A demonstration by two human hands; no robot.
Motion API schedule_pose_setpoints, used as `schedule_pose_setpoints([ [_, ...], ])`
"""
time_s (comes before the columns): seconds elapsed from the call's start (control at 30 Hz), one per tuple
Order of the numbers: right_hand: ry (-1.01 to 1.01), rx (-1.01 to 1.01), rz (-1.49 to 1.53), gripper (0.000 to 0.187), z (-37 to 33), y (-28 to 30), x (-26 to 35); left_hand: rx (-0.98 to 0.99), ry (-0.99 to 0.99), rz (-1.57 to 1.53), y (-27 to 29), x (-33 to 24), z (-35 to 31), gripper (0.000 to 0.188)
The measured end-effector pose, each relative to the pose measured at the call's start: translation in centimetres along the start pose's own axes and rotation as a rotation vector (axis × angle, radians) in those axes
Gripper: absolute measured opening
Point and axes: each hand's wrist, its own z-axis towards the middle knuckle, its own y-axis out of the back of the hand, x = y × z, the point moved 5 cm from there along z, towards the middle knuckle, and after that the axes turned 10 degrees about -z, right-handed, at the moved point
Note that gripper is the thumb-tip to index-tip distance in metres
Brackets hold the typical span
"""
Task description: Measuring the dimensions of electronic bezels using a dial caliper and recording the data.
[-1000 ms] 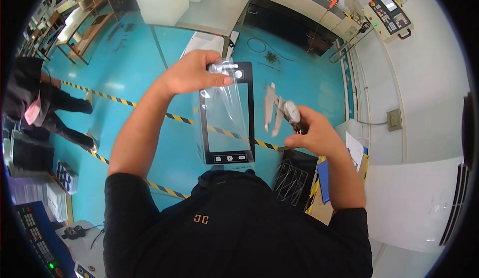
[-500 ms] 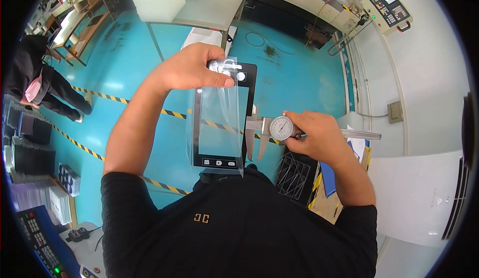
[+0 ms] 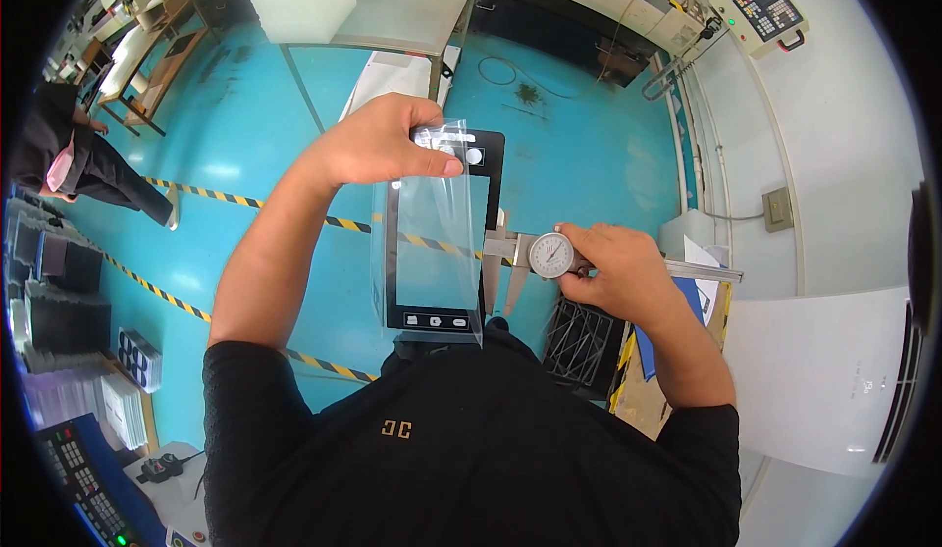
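Between thumb and fingers, my left hand [image 3: 392, 140] pinches the top end of a black-bordered clear panel [image 3: 437, 319]. A loose sheet of clear film [image 3: 432, 223] is peeled partly over it, with its edges standing off the left and lower sides. White icons show along the panel's lower border. My right hand [image 3: 618, 267] is closed around a dial caliper [image 3: 552, 255], thumb near the round dial. The caliper's jaws lie at the panel's right edge, pointing toward me; whether they touch it I cannot tell. Its beam runs out to the right behind my hand.
A metal table [image 3: 417, 17] with white foam blocks [image 3: 299, 0] stands ahead. Another person [image 3: 74, 159] is at the left. Stacked panels [image 3: 69, 326] sit lower left, a black crate [image 3: 584, 346] lower right. A control box [image 3: 758, 2] hangs upper right. Striped tape [image 3: 201, 190] crosses the floor.
Both hands keep their holds, and the panel and caliper have barely shifted. The view has moved slightly. The person at the left has changed stance.
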Motion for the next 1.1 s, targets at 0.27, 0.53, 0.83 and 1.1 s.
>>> schedule_pose_setpoints([
  [0.27,-0.014,-0.005,-0.035,0.043,-0.3,-0.1,0.1,0.001,0.008,0.005,-0.3,-0.3,0.3,0.032],
  [0.53,0.012,-0.016,-0.033,0.042,-0.2,-0.4,0.1,0.010,0.000,0.038,-0.3,0.1,0.4,0.035],
  [0.83,0.006,-0.020,-0.032,0.041,-0.1,-0.7,0.0,0.011,0.001,0.030,-0.3,0.5,0.8,0.035],
  [1.1,0.003,-0.052,-0.018,0.039,0.1,-0.8,-0.2,0.008,-0.009,0.051,-0.2,0.3,1.3,0.035],
])
